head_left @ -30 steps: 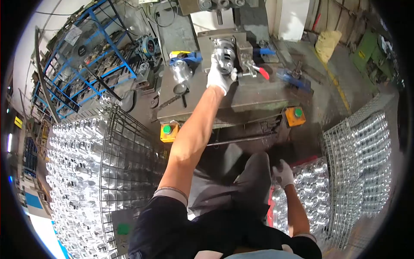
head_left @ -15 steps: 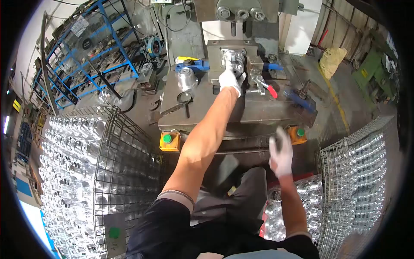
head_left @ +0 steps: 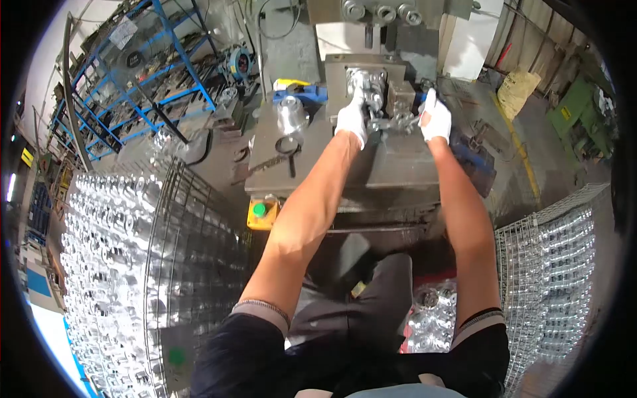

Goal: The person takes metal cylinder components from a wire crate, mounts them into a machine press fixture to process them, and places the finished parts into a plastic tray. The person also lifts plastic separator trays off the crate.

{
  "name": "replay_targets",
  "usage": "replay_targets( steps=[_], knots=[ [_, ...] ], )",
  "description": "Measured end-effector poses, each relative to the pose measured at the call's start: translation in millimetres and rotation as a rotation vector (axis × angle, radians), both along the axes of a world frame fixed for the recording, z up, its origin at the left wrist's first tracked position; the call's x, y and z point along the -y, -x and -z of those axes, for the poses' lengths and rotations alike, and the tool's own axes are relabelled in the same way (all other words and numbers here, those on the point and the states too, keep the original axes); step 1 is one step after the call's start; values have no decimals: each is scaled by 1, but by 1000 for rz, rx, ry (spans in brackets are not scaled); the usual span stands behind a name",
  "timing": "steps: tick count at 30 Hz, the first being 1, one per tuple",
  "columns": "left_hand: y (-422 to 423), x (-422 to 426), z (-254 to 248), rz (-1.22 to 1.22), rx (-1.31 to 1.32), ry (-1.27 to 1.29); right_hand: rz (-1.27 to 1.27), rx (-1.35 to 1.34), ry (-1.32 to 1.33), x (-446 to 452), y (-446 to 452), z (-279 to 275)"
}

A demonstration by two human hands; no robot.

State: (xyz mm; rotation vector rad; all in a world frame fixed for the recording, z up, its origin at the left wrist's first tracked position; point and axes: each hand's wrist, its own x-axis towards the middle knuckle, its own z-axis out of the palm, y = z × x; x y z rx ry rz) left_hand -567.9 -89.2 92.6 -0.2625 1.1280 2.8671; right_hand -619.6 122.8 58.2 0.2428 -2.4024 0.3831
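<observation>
A shiny cast metal part (head_left: 375, 89) sits in the steel fixture (head_left: 337, 71) on the machine's table. My left hand (head_left: 352, 123), in a white glove, reaches up to the part and holds it against the fixture, its fingertips partly lost in the glare. To the right stands a toggle clamp (head_left: 402, 122), its metal arm leading toward my right hand (head_left: 436, 119). That gloved hand is closed where the clamp's red handle was, and hides the handle. Another shiny metal part (head_left: 290, 114) stands on the table to the left.
Wire cages of shiny parts stand at the left (head_left: 113, 245) and right (head_left: 557, 272). More parts (head_left: 431, 318) lie in a red container by my legs. A green button box (head_left: 261, 213) is on the table's front edge. A ring-shaped tool (head_left: 286, 146) lies on the table.
My right hand has risen from beside the front-right button box to the toggle clamp, covering its red handle. My left hand stays at the part in the fixture. The view has shifted slightly.
</observation>
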Motion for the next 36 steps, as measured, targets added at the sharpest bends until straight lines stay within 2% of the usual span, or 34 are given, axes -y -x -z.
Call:
replay_targets(
  steps=[1,2,4,6,7,8,9,10,12,14,16,19,21,22,24,25,28,30,32,33,34,35,36],
  knots=[
    [-8,8,-9,-8,138,336,28,-88,-12,-1,-3,-1],
    [-18,13,-9,-80,49,782,143,-224,-174,0,-19,-11],
    [-73,30,-8,-280,-298,962,8,-304,-227,4,-79,-35],
    [-144,68,-1,-350,-389,1259,-121,-323,-270,-5,-148,-28],
    [-185,87,0,-388,-374,1394,-117,-59,22,-22,-170,2],
    [-216,107,1,-406,-377,1610,-115,-116,-454,-51,-194,23],
    [-232,132,29,-505,-459,1743,11,18,-272,-58,-214,35],
    [-251,146,29,-412,-357,1852,143,164,-85,-63,-235,48],
    [-269,167,54,-443,-326,2121,202,212,-173,-85,-250,67],
    [-277,171,59,-213,-143,1994,252,247,-257,-90,-249,70],
    [-279,168,75,-284,-219,2163,400,467,-345,-85,-248,64],
    [-283,167,85,-253,-233,2208,471,521,-465,-70,-255,53],
    [-282,168,71,-299,-288,2232,440,495,-479,-74,-259,51],
    [-282,165,57,-283,-284,2123,409,469,-492,-76,-258,51],
    [-287,171,47,-255,-291,2111,293,450,-314,-80,-259,46],
    [-295,172,49,-361,-264,2179,239,372,-240,-85,-258,52],
    [-334,193,38,-553,-299,2138,170,56,-309,-102,-249,76],
    [-374,217,-9,-583,-280,2022,323,224,-404,-94,-250,72],
    [-422,258,-49,-867,-302,2115,270,168,-406,-105,-242,92],
    [-450,277,-72,-940,-126,2166,226,248,-374,-95,-245,76],
    [-471,327,-66,-1103,-56,2244,190,328,-344,-87,-247,64],
    [-499,350,-92,-1165,187,2365,186,325,-344,-82,-241,64],
    [-527,395,-94,-1305,281,2510,121,200,-287,-78,-233,68]
  ],
)
